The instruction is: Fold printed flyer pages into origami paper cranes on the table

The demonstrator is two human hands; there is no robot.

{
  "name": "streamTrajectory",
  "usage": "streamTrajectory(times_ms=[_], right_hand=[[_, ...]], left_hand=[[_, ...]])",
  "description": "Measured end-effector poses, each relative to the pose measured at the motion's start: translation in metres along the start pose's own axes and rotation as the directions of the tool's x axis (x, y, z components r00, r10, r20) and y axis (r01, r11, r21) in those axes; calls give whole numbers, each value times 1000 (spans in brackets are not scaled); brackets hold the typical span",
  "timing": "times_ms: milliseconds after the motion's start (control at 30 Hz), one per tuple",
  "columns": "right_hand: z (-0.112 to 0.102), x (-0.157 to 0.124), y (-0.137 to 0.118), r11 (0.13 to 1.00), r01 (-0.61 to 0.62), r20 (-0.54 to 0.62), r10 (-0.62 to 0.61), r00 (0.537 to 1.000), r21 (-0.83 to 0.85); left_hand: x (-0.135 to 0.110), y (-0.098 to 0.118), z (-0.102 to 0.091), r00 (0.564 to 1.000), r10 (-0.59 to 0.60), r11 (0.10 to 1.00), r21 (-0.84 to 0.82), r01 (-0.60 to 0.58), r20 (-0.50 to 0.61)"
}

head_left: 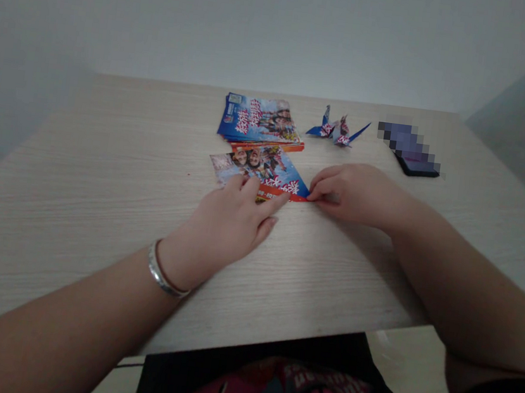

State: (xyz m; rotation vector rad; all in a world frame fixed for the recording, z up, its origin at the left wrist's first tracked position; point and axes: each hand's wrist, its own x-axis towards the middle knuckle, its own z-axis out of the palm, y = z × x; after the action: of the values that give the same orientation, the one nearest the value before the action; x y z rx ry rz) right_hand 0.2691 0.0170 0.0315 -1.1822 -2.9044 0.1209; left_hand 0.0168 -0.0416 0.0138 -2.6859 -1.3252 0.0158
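A printed flyer (pixel 276 166), blue and orange with photos and white lettering, lies on the table with its right end folded to a point. My left hand (pixel 236 215) rests on the flyer's near edge, index finger stretched along the orange strip and the other fingers spread. At the pointed right corner, my right hand (pixel 349 191) pinches the paper between thumb and fingers. Just behind the flyer sits a stack of similar flyers (pixel 260 120). To the right of that stack stands a folded paper crane (pixel 338 129) made of the same printed paper.
A dark phone (pixel 414 152), partly pixelated, lies at the right rear of the pale wood-grain table (pixel 104 158). A plain wall (pixel 282 33) rises behind the table's far edge. My lap, in dark patterned clothing (pixel 296 392), is below the near edge.
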Motion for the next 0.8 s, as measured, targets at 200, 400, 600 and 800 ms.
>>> streamTrajectory(times_ms=[200,400,600,800], right_hand=[[1,1,-20,984,-62,-8,62,998,-166],[17,19,-20,949,-175,-162,135,977,-262],[30,20,-10,980,-110,-249,66,966,-168],[34,18,-12,987,-82,-255,44,966,-138]], left_hand=[[0,-3,0,1000,-5,1000,11,5,16],[-1,-4,4,996,-88,994,60,88,-6],[1,-2,5,996,-93,994,50,93,-4],[2,-2,6,996,-84,995,61,84,-7]])
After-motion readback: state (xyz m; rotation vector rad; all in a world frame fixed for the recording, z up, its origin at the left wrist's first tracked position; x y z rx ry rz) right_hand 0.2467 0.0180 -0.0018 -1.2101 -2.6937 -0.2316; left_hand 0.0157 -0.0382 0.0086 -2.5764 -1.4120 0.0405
